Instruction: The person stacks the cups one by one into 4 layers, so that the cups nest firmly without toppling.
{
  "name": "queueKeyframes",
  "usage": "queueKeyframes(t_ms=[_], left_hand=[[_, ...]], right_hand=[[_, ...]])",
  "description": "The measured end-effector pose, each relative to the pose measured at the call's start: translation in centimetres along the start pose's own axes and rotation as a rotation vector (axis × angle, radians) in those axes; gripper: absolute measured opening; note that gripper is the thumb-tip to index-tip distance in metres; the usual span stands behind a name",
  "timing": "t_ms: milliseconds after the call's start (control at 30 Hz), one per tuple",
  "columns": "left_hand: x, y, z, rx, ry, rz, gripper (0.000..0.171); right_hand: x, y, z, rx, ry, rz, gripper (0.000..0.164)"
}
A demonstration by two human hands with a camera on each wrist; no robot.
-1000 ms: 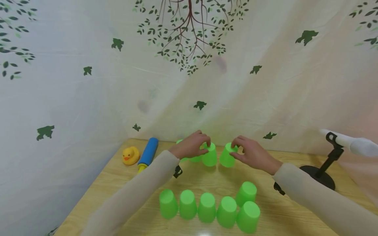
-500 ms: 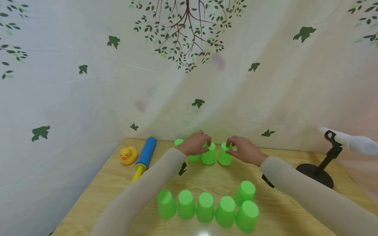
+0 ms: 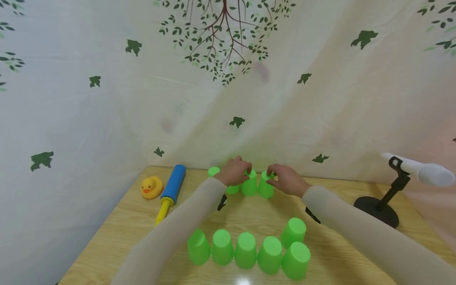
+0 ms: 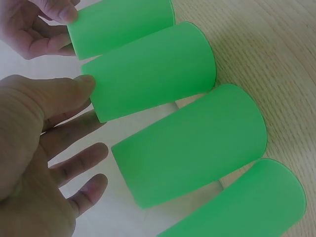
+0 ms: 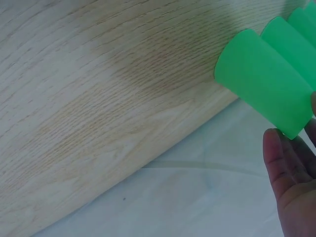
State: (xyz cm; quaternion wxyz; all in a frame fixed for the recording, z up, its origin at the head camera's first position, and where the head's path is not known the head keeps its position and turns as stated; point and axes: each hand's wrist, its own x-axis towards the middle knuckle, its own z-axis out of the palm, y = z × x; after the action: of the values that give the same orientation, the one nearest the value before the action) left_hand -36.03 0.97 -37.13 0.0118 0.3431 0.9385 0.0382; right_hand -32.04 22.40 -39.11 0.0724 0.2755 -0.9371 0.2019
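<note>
Several upside-down green plastic cups stand in a row along the back of the table. My left hand (image 3: 234,172) pinches the base of one cup (image 3: 249,185) between thumb and fingers; its other fingers extend loosely beside the neighbouring cup (image 4: 192,143) in the left wrist view. Close to its right, the right hand (image 3: 287,180) grips the top of the end cup (image 3: 265,188). That end cup (image 5: 261,79) stands on the table in the right wrist view, fingertips at its narrow end. Part of the back row is hidden behind the left hand and forearm.
Nearer me is another row of inverted green cups (image 3: 246,251), with one cup (image 3: 293,230) behind its right end. On the left lie a rubber duck (image 3: 152,187) and a blue and yellow foam-covered tube (image 3: 173,185). A white microphone (image 3: 420,170) on a black stand (image 3: 377,209) is at right.
The right hand has slid its cup leftward, narrowing the gap to the cup in the left hand. The left hand keeps hold of its cup. The head view has shifted slightly.
</note>
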Motion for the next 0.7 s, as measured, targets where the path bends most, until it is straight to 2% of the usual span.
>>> queueKeyframes(t_ms=[100,333,533,700], left_hand=[[-0.09,-0.03,-0.21,-0.013,-0.007,-0.025,0.017],[-0.14,-0.04,-0.21,-0.017,0.007,-0.028,0.017],[-0.23,0.03,-0.24,-0.042,-0.005,-0.055,0.019],[-0.52,-0.33,-0.45,-0.072,0.018,-0.044,0.025]], right_hand=[[0.26,-0.09,0.06,-0.011,-0.001,0.019,0.018],[0.74,-0.27,-0.08,-0.016,-0.004,0.035,0.020],[0.94,0.03,0.13,-0.021,-0.004,0.041,0.022],[0.81,0.34,-0.14,-0.036,0.001,0.029,0.025]])
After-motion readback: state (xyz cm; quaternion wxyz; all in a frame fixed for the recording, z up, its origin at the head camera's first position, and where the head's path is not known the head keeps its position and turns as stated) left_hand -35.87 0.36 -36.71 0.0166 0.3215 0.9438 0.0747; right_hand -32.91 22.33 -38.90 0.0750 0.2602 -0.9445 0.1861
